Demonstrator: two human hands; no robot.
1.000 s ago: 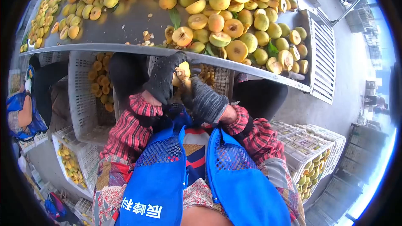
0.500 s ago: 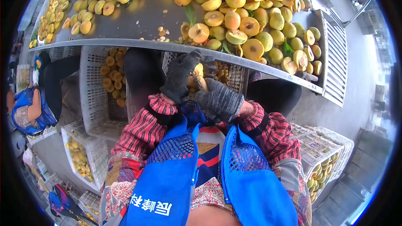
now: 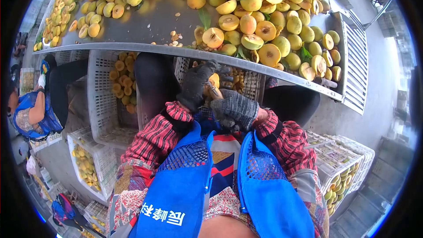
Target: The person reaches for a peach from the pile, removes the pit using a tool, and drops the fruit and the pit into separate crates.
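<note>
While the head camera looks down past a blue mesh apron (image 3: 176, 194), the person's left hand (image 3: 196, 86), in a dark knit glove, grips a yellow peach (image 3: 214, 80) from its left side, just below the edge of a steel sorting table (image 3: 145, 22). The right hand (image 3: 233, 108), in a grey glove, is clenched round a small tool (image 3: 215, 91) whose tip meets the underside of the peach; what kind of tool it is cannot be told. Both hands are close together above the lap, with red plaid sleeves (image 3: 152, 139) running back from them.

Above the hands, the table carries a heap of whole and halved peaches (image 3: 264, 22), thickest on the right, with a halved one (image 3: 214, 36) lying cut face up near the edge. A few loose pits (image 3: 174, 39) and a green leaf (image 3: 204, 17) lie beside it. The table's rim crosses the view and hides part of what is beneath.

Under the table, a white plastic crate (image 3: 99, 101) holds orange peach halves (image 3: 121, 83), and another crate (image 3: 253, 88) sits right behind the hands. At lower left, a crate (image 3: 97, 163) holds small yellow fruit (image 3: 83, 167). Stacked crates (image 3: 348, 167) at right hold greenish-yellow peaches (image 3: 337, 185). A co-worker (image 3: 31, 114) in blue is at the far left.
</note>
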